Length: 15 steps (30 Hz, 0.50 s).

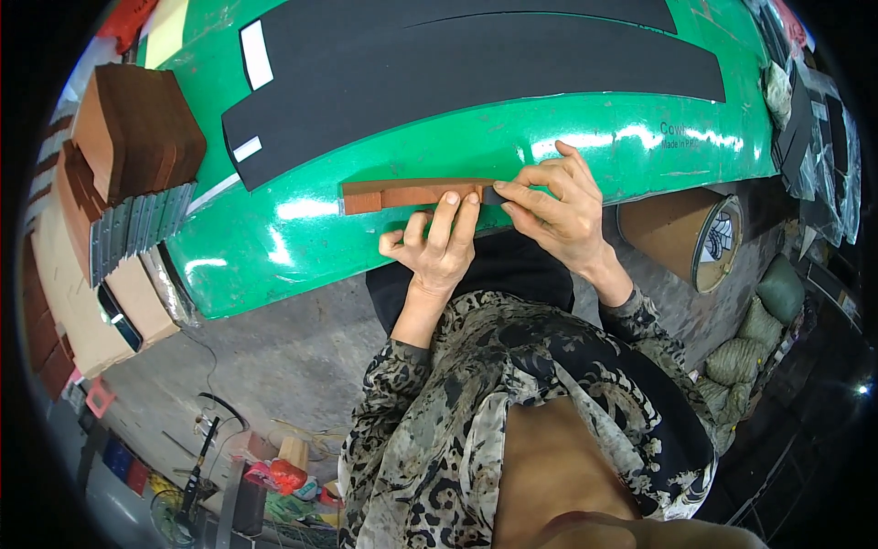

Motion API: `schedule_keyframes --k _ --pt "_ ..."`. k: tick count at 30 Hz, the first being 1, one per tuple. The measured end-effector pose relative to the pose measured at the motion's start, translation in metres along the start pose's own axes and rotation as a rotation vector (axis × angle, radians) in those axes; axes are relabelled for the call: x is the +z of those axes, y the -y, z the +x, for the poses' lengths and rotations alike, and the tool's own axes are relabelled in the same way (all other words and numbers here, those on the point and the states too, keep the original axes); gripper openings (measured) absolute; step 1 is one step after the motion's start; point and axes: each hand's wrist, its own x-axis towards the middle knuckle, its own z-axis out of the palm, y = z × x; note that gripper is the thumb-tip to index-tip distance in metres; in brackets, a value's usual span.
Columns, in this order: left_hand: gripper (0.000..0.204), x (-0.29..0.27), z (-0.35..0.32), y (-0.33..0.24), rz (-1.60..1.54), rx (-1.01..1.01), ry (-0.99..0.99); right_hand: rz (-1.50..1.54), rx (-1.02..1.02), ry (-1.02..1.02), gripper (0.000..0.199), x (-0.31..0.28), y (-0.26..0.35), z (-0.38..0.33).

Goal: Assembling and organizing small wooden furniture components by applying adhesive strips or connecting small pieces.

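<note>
A long, narrow brown strip [412,190], leather-like with a thicker left end, lies near the front edge of the green table. My left hand [437,252] is on it, two fingertips pressing its near side toward the right end and the other fingers curled. Thumb and index finger of my right hand [560,206] pinch a small black piece [494,195] against the strip's right end. The other fingers of that hand are raised and spread. My right fingertips partly cover the black piece, so its full shape is hidden.
Large black sheets [476,82] with white patches lie across the green table [302,247]. Stacked brown folded pieces [146,128] with grey ribbed edges [137,224] stand at the left. A brown drum [663,229] sits beyond the right edge, near plastic-wrapped black sheets [823,156].
</note>
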Motion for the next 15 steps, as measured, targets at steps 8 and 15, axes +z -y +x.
schedule_keyframes --k 8,15 --pt "0.029 0.0006 0.0029 -0.0034 0.012 0.012 0.003 0.009 -0.006 0.004 0.030 -0.0023 -0.0015 0.0023" --pt "0.029 -0.0007 0.0031 -0.0044 0.011 0.009 0.012 0.017 -0.008 0.009 0.029 -0.0027 -0.0021 0.0021"
